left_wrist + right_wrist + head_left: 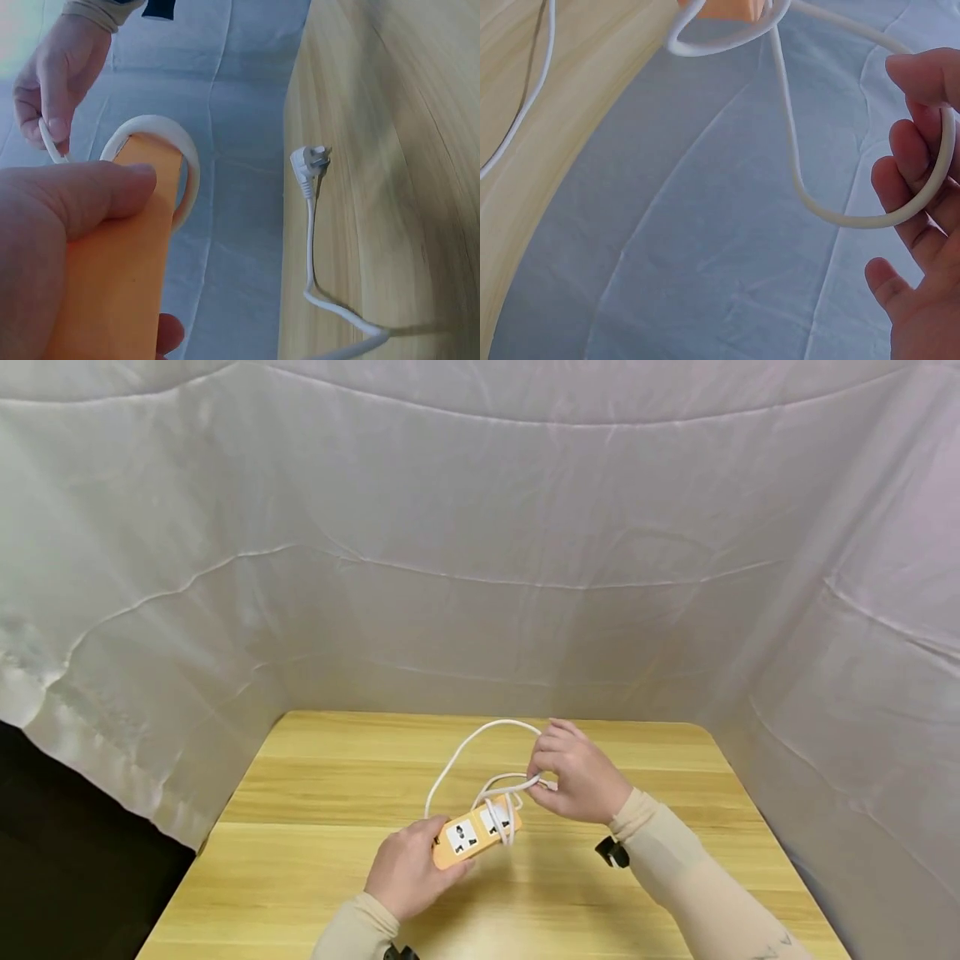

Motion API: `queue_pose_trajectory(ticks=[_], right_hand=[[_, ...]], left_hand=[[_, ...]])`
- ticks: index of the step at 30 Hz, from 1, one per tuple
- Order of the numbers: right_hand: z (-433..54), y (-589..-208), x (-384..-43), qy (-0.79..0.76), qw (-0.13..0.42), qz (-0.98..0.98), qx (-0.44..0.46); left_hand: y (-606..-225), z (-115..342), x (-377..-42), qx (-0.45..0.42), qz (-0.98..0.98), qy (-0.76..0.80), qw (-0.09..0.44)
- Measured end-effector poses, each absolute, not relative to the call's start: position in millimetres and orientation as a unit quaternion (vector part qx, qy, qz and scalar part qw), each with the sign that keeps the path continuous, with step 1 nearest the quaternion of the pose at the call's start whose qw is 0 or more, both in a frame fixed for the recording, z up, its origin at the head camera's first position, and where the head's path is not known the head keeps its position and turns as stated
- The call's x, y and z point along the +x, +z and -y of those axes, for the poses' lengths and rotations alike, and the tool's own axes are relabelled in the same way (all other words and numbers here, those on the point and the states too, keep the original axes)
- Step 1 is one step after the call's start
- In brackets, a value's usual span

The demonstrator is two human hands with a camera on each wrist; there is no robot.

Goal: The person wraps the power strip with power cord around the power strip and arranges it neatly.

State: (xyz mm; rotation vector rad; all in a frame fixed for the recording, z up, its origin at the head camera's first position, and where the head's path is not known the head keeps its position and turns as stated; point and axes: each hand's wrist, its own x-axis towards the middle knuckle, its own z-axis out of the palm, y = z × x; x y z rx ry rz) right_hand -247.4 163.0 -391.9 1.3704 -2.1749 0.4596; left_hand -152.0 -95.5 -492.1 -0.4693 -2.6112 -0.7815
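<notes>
An orange power strip [477, 836] with white sockets is gripped at its near end by my left hand [407, 868], the thumb along one side in the left wrist view. White cord [192, 169] loops round the strip's far end. To the right of it, my right hand [581, 777] holds a length of the cord between thumb and fingers. In the right wrist view a slack bend of cord [855, 221] hangs from those fingers. The white plug [306, 163] lies on the table in the left wrist view, its prongs showing.
Both hands are over a wooden table [300, 843]. Grey cloth [480, 627] hangs behind it and along both sides. A dark area [67, 852] shows at the lower left. Small black devices sit at both wrists.
</notes>
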Motion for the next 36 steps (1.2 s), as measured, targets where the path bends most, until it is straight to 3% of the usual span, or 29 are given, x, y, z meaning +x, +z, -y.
queue_pose_trajectory(ticks=[25,36], right_hand=[[-179.8,-388.6,-214.9,0.228,0.201,0.783,0.543],[-188.7,-396.7,-210.2,0.382,0.131,0.738,0.54]], left_hand=[[-495.3,103.9,-153.2,-0.134,0.937,-0.271,0.175],[-494.2,119.8,-155.1,-0.149,0.881,-0.364,0.262]])
